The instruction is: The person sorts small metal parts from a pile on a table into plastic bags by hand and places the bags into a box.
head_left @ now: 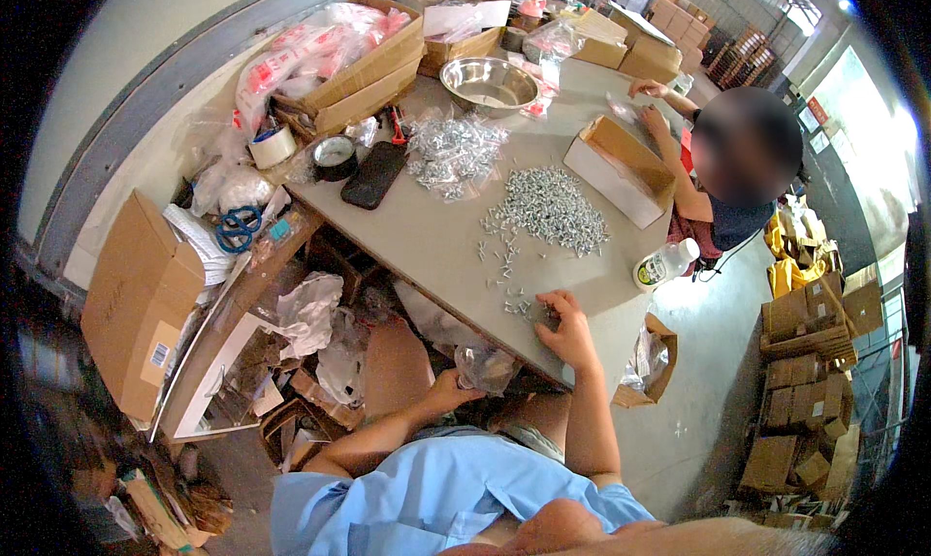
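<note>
My left hand (451,393) is just below the table's near edge, its fingers closed on the rim of a small clear plastic bag (488,370). On the tabletop near that edge rests my right hand (569,335), thumb and forefinger apart and curved beside a few loose screws (517,307). Whether any screws lie under its fingers I cannot make out. A thin trail of screws leads away to a large loose pile of silvery screws (548,210). Left of the pile is a heap of small clear bags filled with screws (454,152).
Across the table (427,236), a co-worker's arms (679,158) reach in beside an open white-sided box (616,173). A white bottle (666,263) stands at the right edge. A black phone (374,176), tape roll (335,157) and steel bowl (490,83) lie farther back.
</note>
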Motion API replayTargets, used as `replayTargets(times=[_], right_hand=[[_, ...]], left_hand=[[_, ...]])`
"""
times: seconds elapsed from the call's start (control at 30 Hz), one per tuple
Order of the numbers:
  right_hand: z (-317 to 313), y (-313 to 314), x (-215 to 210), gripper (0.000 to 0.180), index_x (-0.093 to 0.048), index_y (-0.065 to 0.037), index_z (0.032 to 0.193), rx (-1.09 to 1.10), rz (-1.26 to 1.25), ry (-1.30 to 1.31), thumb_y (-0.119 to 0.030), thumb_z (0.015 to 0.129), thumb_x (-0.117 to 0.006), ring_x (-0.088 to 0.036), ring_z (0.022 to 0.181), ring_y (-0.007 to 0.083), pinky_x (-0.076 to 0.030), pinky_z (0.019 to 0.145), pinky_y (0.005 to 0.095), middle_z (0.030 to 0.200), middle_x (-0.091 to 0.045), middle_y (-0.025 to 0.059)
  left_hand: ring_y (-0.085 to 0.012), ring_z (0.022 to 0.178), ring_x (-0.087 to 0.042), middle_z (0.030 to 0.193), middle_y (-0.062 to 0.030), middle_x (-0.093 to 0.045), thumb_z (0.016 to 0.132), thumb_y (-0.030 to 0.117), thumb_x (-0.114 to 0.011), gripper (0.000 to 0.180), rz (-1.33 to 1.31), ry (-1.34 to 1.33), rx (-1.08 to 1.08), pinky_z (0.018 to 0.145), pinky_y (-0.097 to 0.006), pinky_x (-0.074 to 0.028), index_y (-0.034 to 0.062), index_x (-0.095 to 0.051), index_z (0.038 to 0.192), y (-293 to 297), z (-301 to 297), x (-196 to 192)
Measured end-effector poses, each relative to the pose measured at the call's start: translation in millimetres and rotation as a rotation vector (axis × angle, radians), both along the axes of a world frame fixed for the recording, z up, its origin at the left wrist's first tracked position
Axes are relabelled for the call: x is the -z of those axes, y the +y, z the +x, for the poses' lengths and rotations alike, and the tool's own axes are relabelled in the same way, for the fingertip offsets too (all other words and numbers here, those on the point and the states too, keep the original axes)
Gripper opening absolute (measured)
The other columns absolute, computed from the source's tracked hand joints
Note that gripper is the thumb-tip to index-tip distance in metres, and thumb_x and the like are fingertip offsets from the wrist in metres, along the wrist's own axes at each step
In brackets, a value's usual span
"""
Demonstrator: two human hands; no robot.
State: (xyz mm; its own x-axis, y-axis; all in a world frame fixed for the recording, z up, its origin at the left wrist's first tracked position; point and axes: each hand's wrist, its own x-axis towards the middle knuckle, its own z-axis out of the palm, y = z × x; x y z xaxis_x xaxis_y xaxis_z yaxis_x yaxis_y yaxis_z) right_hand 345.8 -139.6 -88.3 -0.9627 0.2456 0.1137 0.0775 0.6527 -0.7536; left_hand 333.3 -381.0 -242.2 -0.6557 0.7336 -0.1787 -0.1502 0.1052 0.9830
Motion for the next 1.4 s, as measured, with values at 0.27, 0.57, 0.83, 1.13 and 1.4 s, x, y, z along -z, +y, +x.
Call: replayTargets(times=[0.27, 0.57, 0.83, 1.13, 1.4], right_hand=[[-5.4, -6.3, 2.0, 0.036, -0.056, -0.005, 0.102, -0.011, 0.098, 0.045, -0.010, 0.067, -0.065, -0.051, 0.097, 0.0368, -0.044, 0.085, 0.0412, 0.104, -0.054, 0.0177], [-7.9, -33.5, 17.7, 0.019, -0.059, -0.002, 0.085, 0.150, 0.273, 0.141, -0.013, 0.071, -0.067, -0.053, 0.087, 0.0351, -0.044, 0.076, 0.0411, 0.087, -0.056, 0.0157], [4.1, -38.0, 12.1, 0.012, -0.060, -0.002, 0.079, 0.130, 0.215, 0.153, -0.012, 0.074, -0.065, -0.052, 0.088, 0.0356, -0.043, 0.078, 0.0420, 0.085, -0.056, 0.0160], [6.1, -45.6, -9.3, 0.020, -0.062, -0.001, 0.090, -0.041, 0.039, -0.058, -0.012, 0.074, -0.066, -0.059, 0.068, 0.0262, -0.048, 0.063, 0.0321, 0.084, -0.059, 0.0155], [-26.6, -27.7, -2.7, 0.035, -0.059, -0.003, 0.105, -0.098, 0.354, 0.137, -0.007, 0.070, -0.060, -0.052, 0.099, 0.0315, -0.045, 0.084, 0.0368, 0.105, -0.056, 0.0142]], left_hand=[[-0.0185, 0.088, -0.062, 0.096, -0.0113, -0.067, 0.076, 0.022, -0.071, 0.038, -0.125, -0.033, -0.053, 0.078, -0.032, -0.049, 0.0001, -0.061, 0.105, -3.8, 5.8, -21.8], [-0.0193, 0.092, -0.062, 0.099, -0.0117, -0.066, 0.078, 0.017, -0.069, 0.034, -0.084, 0.021, -0.127, 0.082, -0.032, -0.048, 0.0009, -0.060, 0.106, -0.3, 11.8, -24.7], [-0.0188, 0.093, -0.062, 0.099, -0.0117, -0.066, 0.078, 0.016, -0.069, 0.034, -0.081, -0.009, -0.128, 0.083, -0.032, -0.047, 0.0006, -0.060, 0.107, 0.4, 12.4, -23.3], [-0.0190, 0.094, -0.062, 0.100, -0.0109, -0.066, 0.077, 0.014, -0.070, 0.033, 0.025, 0.040, -0.193, 0.084, -0.032, -0.046, 0.0023, -0.060, 0.106, 3.9, 16.3, -9.4], [-0.0203, 0.093, -0.062, 0.099, -0.0117, -0.066, 0.077, 0.019, -0.071, 0.034, -0.156, 0.041, -0.169, 0.083, -0.033, -0.047, 0.0022, -0.061, 0.105, 0.3, 11.6, -39.3]])
